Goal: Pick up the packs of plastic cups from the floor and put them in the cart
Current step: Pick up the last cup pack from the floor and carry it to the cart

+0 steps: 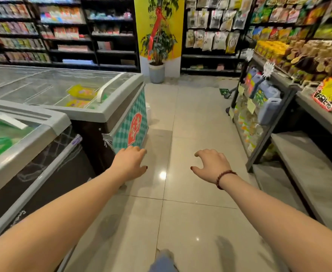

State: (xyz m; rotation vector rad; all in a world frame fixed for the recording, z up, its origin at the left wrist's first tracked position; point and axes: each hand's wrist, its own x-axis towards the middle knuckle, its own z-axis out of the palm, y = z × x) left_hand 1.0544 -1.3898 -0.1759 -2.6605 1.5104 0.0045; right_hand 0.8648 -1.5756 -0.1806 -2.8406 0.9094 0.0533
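While neither cup packs nor cart showed, left hand (130,161) and right hand (210,163) hung loosely curled, empty; probable risk: left knuckles striking teal-checked white chest freezer (139,110) corner.

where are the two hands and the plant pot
left hand (130,163): head view, back of the hand
right hand (213,164): head view, back of the hand
plant pot (156,73): head view, front wall

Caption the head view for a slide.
Left hand and right hand, empty, reach over tiled floor between freezer and shelves.
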